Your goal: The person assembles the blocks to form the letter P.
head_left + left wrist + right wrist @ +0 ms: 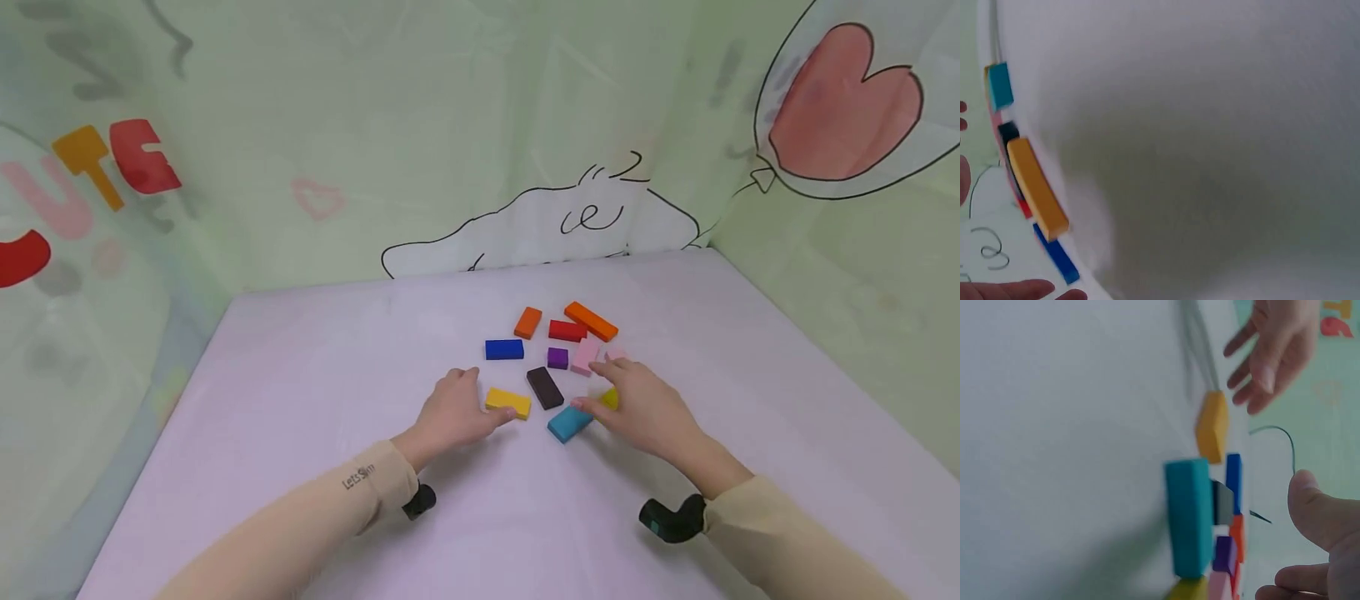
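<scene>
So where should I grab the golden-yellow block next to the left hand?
Probably around the middle of the golden-yellow block, pinching across its near and far long sides. The left hand could come down from above. The block lies flat, long and narrow, running roughly left to right, and no other block touches those sides.

From the head, farthest off, we look forward and down across the table [315,358] to the backdrop [450,125]. From each wrist we look low and close along the table, tipped sideways; both wrist views share the yellow block [1212,428] and the teal block [1189,515].
</scene>
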Tool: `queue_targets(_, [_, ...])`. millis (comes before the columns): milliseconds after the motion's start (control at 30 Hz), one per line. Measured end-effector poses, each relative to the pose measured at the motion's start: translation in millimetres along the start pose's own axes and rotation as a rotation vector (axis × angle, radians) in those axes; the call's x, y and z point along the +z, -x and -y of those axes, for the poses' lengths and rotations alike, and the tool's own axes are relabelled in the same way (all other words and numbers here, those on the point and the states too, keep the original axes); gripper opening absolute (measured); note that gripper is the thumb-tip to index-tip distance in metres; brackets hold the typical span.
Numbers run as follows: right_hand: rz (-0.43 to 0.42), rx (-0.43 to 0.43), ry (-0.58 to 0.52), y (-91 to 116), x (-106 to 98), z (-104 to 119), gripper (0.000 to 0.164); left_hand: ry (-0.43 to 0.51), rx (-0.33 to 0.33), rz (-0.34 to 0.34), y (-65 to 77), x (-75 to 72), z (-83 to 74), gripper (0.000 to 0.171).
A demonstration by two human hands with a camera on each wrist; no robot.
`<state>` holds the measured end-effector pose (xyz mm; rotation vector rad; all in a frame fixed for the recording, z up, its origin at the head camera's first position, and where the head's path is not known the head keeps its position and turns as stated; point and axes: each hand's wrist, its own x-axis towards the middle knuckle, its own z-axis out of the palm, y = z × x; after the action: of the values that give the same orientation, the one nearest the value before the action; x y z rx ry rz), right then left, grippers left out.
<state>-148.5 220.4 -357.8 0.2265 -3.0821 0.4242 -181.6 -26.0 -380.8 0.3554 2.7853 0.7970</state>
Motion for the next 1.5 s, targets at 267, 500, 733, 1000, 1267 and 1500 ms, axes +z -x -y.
queue_targets(267, [-0.050,-0.092,0.102,5,19,6,0.067,-0.081,-0.003,-0.049,-4.0,20.5,-11.7,0.077])
queue_targets(500, [-0.054,-0.081,0.152,1,27,5,0.067,-0.089,-0.022,-0.077,-6.3,22.8,-17.0,0.071])
queue_targets(733, [-0.044,-0.070,0.169,-1,32,6,0.071,-0.100,-0.036,-0.082,-9.6,21.8,-18.4,0.065])
queue_targets(1000, [-0.011,-0.087,0.164,-3,31,3,0.070,-0.111,-0.006,-0.084,-11.7,22.2,-22.6,0.058])
queue_targets(1267, [0.012,-0.135,0.111,-4,31,-2,0.072,-0.119,-0.003,-0.042,-15.2,21.7,-18.6,0.051])
queue_targets(1500, [0.090,-0.205,0.065,-2,27,-5,0.071,-0.074,0.094,0.094,-14.1,7.2,-2.8,0.057])
